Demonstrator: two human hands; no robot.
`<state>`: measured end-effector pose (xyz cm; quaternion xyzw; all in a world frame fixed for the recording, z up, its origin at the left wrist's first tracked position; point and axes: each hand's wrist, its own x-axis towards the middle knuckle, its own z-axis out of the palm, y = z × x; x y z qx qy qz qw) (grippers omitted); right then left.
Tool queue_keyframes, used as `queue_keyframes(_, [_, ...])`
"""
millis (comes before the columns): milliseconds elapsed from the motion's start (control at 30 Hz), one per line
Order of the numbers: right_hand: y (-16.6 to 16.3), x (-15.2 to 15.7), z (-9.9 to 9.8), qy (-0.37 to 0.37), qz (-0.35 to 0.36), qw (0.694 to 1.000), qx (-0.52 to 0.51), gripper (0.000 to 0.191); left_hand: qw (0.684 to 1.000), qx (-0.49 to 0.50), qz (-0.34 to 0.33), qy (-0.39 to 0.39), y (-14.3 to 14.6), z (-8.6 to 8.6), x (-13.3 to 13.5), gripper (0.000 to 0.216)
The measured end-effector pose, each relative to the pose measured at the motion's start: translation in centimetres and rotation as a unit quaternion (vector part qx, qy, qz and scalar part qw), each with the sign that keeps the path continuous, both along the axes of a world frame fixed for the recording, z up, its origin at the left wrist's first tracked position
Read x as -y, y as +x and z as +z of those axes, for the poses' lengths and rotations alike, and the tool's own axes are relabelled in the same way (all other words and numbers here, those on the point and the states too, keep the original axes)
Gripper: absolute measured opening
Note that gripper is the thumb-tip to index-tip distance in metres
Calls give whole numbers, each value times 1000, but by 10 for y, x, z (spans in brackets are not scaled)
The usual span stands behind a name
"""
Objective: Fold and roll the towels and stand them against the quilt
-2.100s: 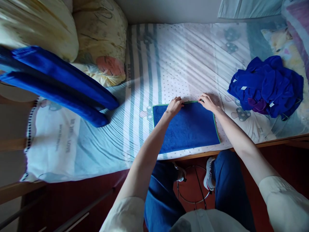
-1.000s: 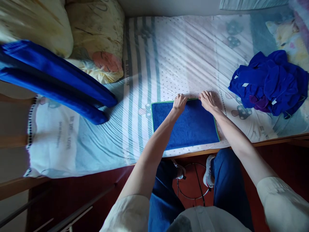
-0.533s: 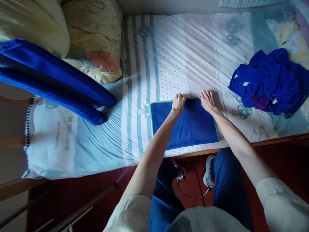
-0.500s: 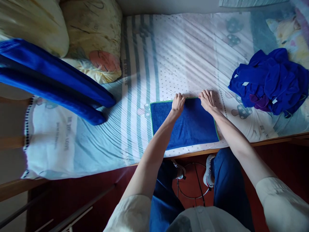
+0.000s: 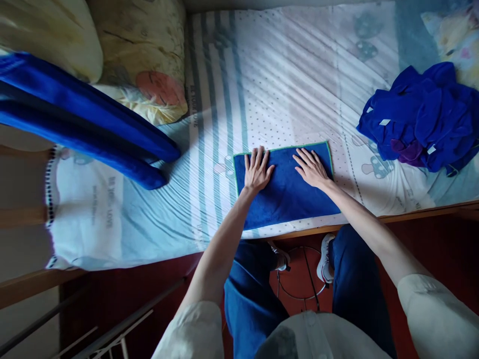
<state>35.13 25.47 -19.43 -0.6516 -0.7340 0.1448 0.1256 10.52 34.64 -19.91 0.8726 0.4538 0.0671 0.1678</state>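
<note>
The left hand point(image 5: 257, 172) and the right hand point(image 5: 311, 169) are lying apart, palms down, fingers spread, and are resting on a blue cloth point(image 5: 288, 199) with green edging, each towards one of its far corners. The cloth is lying flat on a patterned bedsheet point(image 5: 284, 99), near the bed's front edge. To the right, a crumpled blue pile point(image 5: 430, 114) is sitting with a purple piece point(image 5: 407, 151) showing. Further left, long blue fabric point(image 5: 93, 109) is stretching in below a yellowish pillow point(image 5: 144, 55).
</note>
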Motion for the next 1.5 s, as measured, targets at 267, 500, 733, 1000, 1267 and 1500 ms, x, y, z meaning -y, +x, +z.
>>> queue_keyframes(267, [6, -8, -6, -3, -95, 995, 6, 63, 997, 10, 79, 9, -18, 0, 0, 65])
queue_keyframes(500, [-55, 119, 21, -36, -4, 999, -19, 57, 997, -23, -30, -63, -10, 24, 151, 61])
queue_keyframes(733, [-22, 207, 27, -19, -124, 992, 5, 53, 986, -38, 153, -50, -78, 24, 202, 61])
queue_keyframes(1000, [20, 223, 14, 15, -383, 916, -117, 36, 930, 116, 338, -80, -115, 18, 204, 50])
queue_keyframes(1267, [20, 212, 23, -108, -437, 862, -233, 5, 883, 184, 404, -152, -127, 24, 203, 24])
queue_keyframes(1500, [17, 203, 18, -100, -452, 825, -323, 15, 845, 226, 425, -235, -130, 20, 185, 28])
